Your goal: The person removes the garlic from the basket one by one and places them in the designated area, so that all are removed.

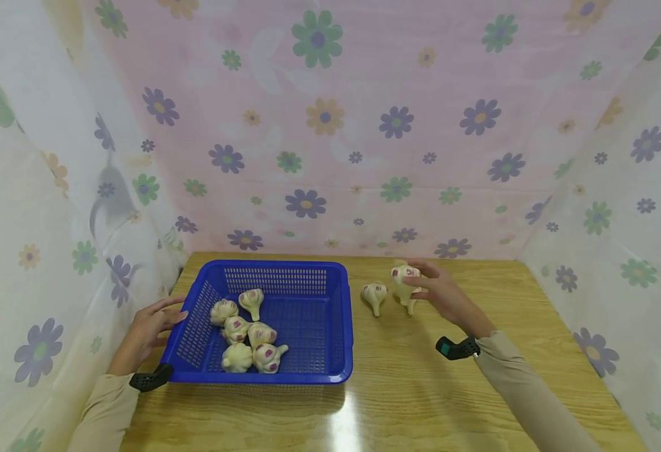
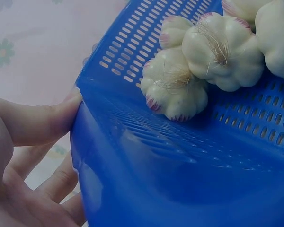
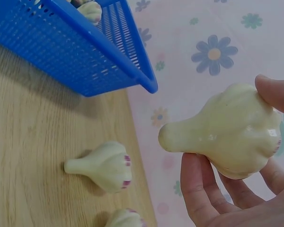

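Glossy cream garlic bulb [image 3: 234, 132]; purple-marked

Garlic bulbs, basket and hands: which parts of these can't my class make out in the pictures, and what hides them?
Head view: most of the table bulb farther from the basket, behind the bulb in the right hand.
Right wrist view: the rest of that table bulb, cut off by the bottom edge.
Right wrist view: most basket contents, behind its wall and past the top edge.
Left wrist view: most of the left hand's fingertips, behind the basket.
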Demonstrator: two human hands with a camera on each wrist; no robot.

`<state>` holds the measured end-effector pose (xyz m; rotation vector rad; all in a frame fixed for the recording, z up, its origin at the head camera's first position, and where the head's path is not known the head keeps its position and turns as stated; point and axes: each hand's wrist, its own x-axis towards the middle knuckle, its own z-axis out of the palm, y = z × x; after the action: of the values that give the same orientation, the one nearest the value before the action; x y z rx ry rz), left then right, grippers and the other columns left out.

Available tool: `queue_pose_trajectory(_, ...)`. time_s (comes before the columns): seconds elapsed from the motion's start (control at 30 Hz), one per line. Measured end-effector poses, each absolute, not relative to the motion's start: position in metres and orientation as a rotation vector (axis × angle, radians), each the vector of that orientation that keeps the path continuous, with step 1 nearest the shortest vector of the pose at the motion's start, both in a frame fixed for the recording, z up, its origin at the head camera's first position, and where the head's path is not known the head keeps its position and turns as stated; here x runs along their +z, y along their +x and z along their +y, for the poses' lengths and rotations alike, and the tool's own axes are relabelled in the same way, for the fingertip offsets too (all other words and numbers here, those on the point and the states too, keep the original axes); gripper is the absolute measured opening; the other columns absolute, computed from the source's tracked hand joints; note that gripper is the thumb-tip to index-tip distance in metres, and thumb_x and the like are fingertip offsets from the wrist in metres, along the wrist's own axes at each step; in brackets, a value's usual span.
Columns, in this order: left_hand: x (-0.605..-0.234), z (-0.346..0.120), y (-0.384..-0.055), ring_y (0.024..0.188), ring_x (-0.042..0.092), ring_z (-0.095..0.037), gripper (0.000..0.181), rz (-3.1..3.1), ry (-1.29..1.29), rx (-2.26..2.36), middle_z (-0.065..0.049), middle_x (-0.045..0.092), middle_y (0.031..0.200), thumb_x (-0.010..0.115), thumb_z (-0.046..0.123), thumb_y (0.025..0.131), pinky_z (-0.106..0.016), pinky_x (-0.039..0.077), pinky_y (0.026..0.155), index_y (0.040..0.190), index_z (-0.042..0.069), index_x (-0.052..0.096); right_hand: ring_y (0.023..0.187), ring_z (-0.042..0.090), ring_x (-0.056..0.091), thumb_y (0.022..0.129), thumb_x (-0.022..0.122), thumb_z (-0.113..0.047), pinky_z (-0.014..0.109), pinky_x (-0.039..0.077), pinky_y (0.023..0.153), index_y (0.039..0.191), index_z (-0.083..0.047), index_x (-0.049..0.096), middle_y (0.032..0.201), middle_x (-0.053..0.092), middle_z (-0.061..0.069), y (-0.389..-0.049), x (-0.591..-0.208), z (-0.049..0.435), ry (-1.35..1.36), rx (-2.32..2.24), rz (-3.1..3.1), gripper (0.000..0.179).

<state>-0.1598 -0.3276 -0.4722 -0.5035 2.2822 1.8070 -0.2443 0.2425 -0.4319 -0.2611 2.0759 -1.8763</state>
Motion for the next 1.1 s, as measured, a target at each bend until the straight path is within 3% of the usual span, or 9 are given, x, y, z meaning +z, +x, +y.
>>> queue_pose_trajectory(0.2, -0.472, -0.328, -0.160, 0.085, 0.064, -0.015, 0.067, 2.286, -0.502, 1.805, 0.004, 0.065, 0.100, 0.065, 0.032, 0.089, -0.036, 0.054, 0.073, 0.145, 0.009, 0.036, 0.111, 0.016, 0.051, 0.095, 0.058, -0.024, 0.048, 0.044, 0.091, 0.141, -0.002, 0.033, 0.144, 0.031, 0.014, -0.244, -0.433, 0.253, -0.275, -1.847, 2.120, 0.057)
queue_pose_trajectory(0.43, -0.471, -0.327, -0.162, 0.083, 0.064, -0.015, 0.068, 2.265, -0.551, 1.819, 0.005, 0.063, 0.099, 0.068, 0.030, 0.088, -0.036, 0.054, 0.072, 0.145, 0.010, 0.037, 0.136, 0.036, 0.024, 0.096, 0.056, -0.025, 0.051, 0.041, 0.093, 0.146, -0.003, 0.026, 0.155, 0.011, 0.014, -0.245, -0.435, 0.268, -0.261, -1.799, 2.168, 0.062)
queue_pose_trajectory(0.73, -0.472, -0.327, -0.162, 0.084, 0.064, -0.015, 0.066, 2.248, -0.562, 1.812, 0.004, 0.063, 0.100, 0.067, 0.029, 0.089, -0.037, 0.054, 0.073, 0.145, 0.010, 0.037, 0.130, 0.032, 0.032, 0.097, 0.056, -0.025, 0.045, 0.045, 0.090, 0.149, -0.004, 0.022, 0.156, 0.006, 0.018, -0.247, -0.436, 0.290, -0.199, -1.783, 2.217, 0.066)
queue_pose_trajectory(0.87, -0.473, -0.327, -0.163, 0.084, 0.064, -0.015, 0.067, 2.242, -0.571, 1.823, 0.004, 0.063, 0.099, 0.068, 0.028, 0.088, -0.036, 0.054, 0.072, 0.144, 0.010, 0.038, 0.122, 0.026, 0.039, 0.096, 0.057, -0.029, 0.044, 0.046, 0.090, 0.149, -0.004, 0.022, 0.154, 0.012, 0.019, -0.249, -0.434, 0.299, -0.175, -1.746, 2.262, 0.068)
queue_pose_trajectory(1.1, -0.472, -0.327, -0.163, 0.085, 0.063, -0.015, 0.066, 2.269, -0.573, 1.793, 0.001, 0.062, 0.105, 0.068, 0.029, 0.088, -0.037, 0.053, 0.073, 0.144, 0.010, 0.038, 0.130, 0.036, 0.030, 0.094, 0.059, -0.032, 0.048, 0.044, 0.093, 0.148, -0.003, 0.023, 0.152, 0.015, 0.020, -0.250, -0.435, 0.312, -0.164, -1.740, 2.284, 0.070)
